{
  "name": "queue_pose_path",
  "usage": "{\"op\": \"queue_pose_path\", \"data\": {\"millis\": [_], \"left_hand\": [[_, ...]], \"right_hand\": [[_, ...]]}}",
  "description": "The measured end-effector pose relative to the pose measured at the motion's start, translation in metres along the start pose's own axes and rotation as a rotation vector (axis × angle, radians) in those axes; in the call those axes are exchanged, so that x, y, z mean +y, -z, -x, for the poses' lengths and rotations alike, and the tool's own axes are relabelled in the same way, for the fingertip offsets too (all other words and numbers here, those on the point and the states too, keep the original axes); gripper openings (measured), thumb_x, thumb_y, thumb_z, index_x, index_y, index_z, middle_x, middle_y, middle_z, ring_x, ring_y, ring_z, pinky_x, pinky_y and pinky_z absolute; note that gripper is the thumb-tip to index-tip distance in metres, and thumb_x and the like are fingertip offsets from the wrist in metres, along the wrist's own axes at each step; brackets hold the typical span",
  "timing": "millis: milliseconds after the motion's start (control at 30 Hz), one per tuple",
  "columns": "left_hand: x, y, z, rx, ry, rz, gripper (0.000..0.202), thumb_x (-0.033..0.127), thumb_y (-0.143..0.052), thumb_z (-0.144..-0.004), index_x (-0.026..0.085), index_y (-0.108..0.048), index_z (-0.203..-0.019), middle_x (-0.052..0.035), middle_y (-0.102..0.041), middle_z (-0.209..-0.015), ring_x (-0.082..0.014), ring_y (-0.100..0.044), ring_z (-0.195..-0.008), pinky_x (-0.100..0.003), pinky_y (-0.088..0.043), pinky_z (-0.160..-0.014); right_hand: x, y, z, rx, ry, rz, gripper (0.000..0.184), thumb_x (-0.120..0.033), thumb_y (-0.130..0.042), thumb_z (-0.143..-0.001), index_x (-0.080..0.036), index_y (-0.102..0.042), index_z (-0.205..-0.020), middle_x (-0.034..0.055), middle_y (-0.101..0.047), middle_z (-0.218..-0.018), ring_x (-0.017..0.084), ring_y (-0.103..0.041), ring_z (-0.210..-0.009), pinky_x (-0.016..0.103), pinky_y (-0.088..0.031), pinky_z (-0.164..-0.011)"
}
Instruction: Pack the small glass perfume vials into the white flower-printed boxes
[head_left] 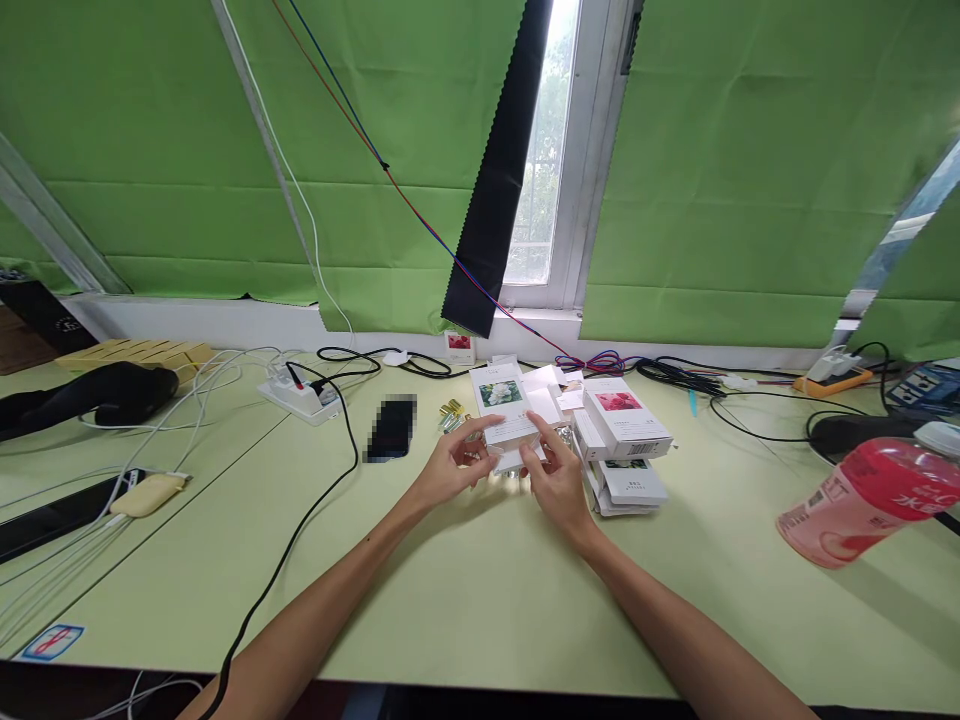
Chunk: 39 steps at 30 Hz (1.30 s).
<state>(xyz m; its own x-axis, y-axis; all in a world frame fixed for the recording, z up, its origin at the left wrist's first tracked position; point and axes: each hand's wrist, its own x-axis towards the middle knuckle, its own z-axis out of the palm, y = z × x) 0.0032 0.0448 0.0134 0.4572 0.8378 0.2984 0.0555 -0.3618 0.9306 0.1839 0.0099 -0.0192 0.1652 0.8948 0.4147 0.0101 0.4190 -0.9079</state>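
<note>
Between my two hands is a small white cardboard box (pixel 511 428) with a picture of white flowers on its face, its near end turned toward me. My left hand (pixel 456 462) pinches the box's left edge with thumb and fingers. On the other side my right hand (pixel 556 474) grips the right edge near the bottom. Just right of my right hand stands a stack of similar boxes, with a pink-flower box (pixel 628 415) on top and a white box (pixel 634 483) lower down. Small gold and clear pieces (pixel 451 414) lie beyond my left hand.
A dark phone-like object (pixel 392 428) lies left of my hands. A power strip (pixel 300 397) with cables sits farther left, and a black cable crosses the desk toward me. At right stands a tilted-looking pink bottle (pixel 862 500). Coiled wires (pixel 600 362) run along the wall.
</note>
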Motion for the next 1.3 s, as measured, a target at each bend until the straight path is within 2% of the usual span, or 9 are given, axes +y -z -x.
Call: {"op": "queue_pose_path", "data": {"millis": [100,267,467,667,767,1000,1133,1300], "left_hand": [[0.0002,0.0001,0.0005,-0.007,0.015,-0.019,0.063,0.042,-0.075,-0.083,0.019,-0.057,-0.139,-0.0007,-0.061,-0.078,-0.0096,-0.053,-0.056,-0.019,-0.044,-0.045],[-0.0016,-0.0003,0.0005,0.012,0.024,-0.007,0.059,0.043,-0.073,-0.085,0.019,-0.057,-0.137,-0.0061,-0.063,-0.097,-0.0091,-0.053,-0.062,-0.019,-0.045,-0.046],[-0.006,0.0015,-0.0005,0.016,0.016,0.002,0.055,0.042,-0.071,-0.087,0.021,-0.058,-0.136,-0.0066,-0.062,-0.101,-0.0074,-0.05,-0.06,-0.019,-0.044,-0.046],[-0.003,-0.0001,-0.0008,0.024,0.013,0.034,0.057,0.04,-0.074,-0.085,0.019,-0.059,-0.135,-0.0068,-0.064,-0.097,-0.0082,-0.053,-0.06,-0.018,-0.046,-0.046],[-0.0014,-0.0019,-0.0013,0.011,-0.009,0.092,0.055,0.038,-0.074,-0.084,0.019,-0.059,-0.134,-0.0084,-0.064,-0.104,-0.0092,-0.056,-0.065,-0.018,-0.049,-0.047],[-0.0028,-0.0046,-0.0018,0.008,-0.024,0.184,0.051,0.032,-0.077,-0.082,0.019,-0.063,-0.129,-0.012,-0.062,-0.123,-0.0137,-0.063,-0.074,-0.025,-0.06,-0.053],[-0.0037,-0.0053,-0.0023,0.012,-0.022,0.241,0.05,0.029,-0.078,-0.081,0.018,-0.065,-0.128,-0.012,-0.066,-0.119,-0.0169,-0.066,-0.08,-0.027,-0.062,-0.058],[-0.0033,-0.0053,-0.0027,0.024,0.01,0.28,0.051,0.027,-0.08,-0.079,0.017,-0.065,-0.127,-0.0118,-0.066,-0.119,-0.0163,-0.067,-0.08,-0.028,-0.063,-0.061]], "right_hand": [[0.0006,0.0003,-0.0001,-0.005,-0.001,0.013,0.053,-0.036,-0.06,-0.091,-0.022,-0.057,-0.142,0.0037,-0.064,-0.105,0.007,-0.052,-0.06,0.019,-0.048,-0.047],[-0.0012,0.0009,0.0009,-0.015,0.02,0.033,0.053,-0.035,-0.057,-0.092,-0.02,-0.056,-0.143,0.002,-0.061,-0.095,0.009,-0.053,-0.063,0.02,-0.051,-0.053],[-0.0047,0.0027,0.0015,-0.049,0.027,0.033,0.054,-0.029,-0.049,-0.092,-0.02,-0.054,-0.145,-0.0015,-0.054,-0.079,0.011,-0.054,-0.06,0.021,-0.046,-0.048],[-0.0034,0.0062,0.0021,-0.083,0.066,-0.014,0.056,-0.026,-0.045,-0.09,-0.02,-0.054,-0.145,-0.0014,-0.057,-0.077,0.012,-0.055,-0.061,0.023,-0.045,-0.05],[-0.0032,0.0065,0.0022,-0.085,0.037,-0.028,0.056,-0.026,-0.042,-0.091,-0.019,-0.054,-0.145,-0.0018,-0.057,-0.073,0.013,-0.054,-0.057,0.024,-0.044,-0.049],[-0.0053,0.0034,-0.0003,-0.022,-0.009,-0.007,0.053,-0.027,-0.043,-0.091,-0.019,-0.06,-0.14,-0.0005,-0.058,-0.082,0.011,-0.053,-0.057,0.023,-0.044,-0.048],[-0.007,0.0026,-0.0002,-0.012,-0.022,0.023,0.051,-0.031,-0.044,-0.093,-0.019,-0.061,-0.14,-0.001,-0.058,-0.079,0.01,-0.05,-0.054,0.023,-0.044,-0.047],[-0.0071,0.003,0.0,-0.006,-0.033,0.042,0.052,-0.033,-0.044,-0.093,-0.017,-0.061,-0.14,-0.0002,-0.061,-0.08,0.01,-0.05,-0.052,0.023,-0.044,-0.047]]}}
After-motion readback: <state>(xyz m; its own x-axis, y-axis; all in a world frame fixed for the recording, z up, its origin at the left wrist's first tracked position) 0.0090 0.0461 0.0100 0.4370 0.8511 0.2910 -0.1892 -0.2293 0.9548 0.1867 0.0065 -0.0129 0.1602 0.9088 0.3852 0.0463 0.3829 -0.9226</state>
